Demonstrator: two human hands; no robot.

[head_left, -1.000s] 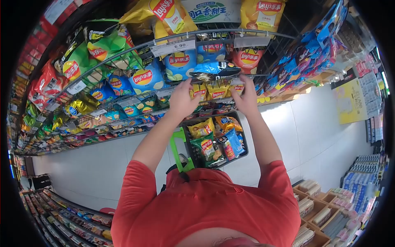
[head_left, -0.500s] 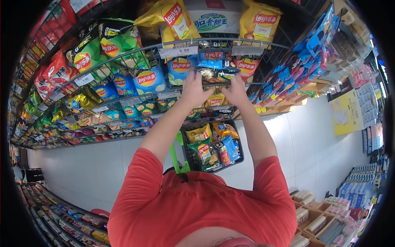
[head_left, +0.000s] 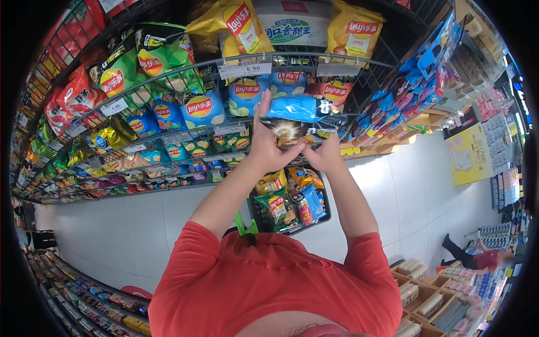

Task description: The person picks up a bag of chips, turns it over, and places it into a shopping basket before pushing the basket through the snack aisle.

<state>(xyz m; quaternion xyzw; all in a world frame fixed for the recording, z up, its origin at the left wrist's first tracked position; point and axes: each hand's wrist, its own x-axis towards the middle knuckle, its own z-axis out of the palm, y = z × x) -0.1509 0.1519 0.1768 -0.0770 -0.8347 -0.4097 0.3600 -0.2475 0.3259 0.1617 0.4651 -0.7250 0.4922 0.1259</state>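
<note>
- At the wire shelf, in the head view, a blue-and-black bag lay between two bare hands, held up crosswise in front of the lower rows of packets.
- The left hand had its fingers clamped on the bag's left end, fingers upward along it and thumb turned inward below.
- The right hand appeared clamped on the lower right part; its fingers were partly hidden, so how they were spaced I cannot tell. The thumbs nearly met under the bag.
- The step in hand, as I judged it, was a two-handed hold on the bag. That hold called for even, light pressure, since a soft packet could crumple or slip if one end sagged.
- Above the bag ran the shelf's curved rail with its price tag; hanging packets stood out on the right, so those edges asked for care.
- Below the hands sat the basket, with a green handle on its left. Yellow, orange, green and blue packets lay inside it.
- Room for moving seemed widest over the pale floor to the right. Another person was far off at that side.
</note>
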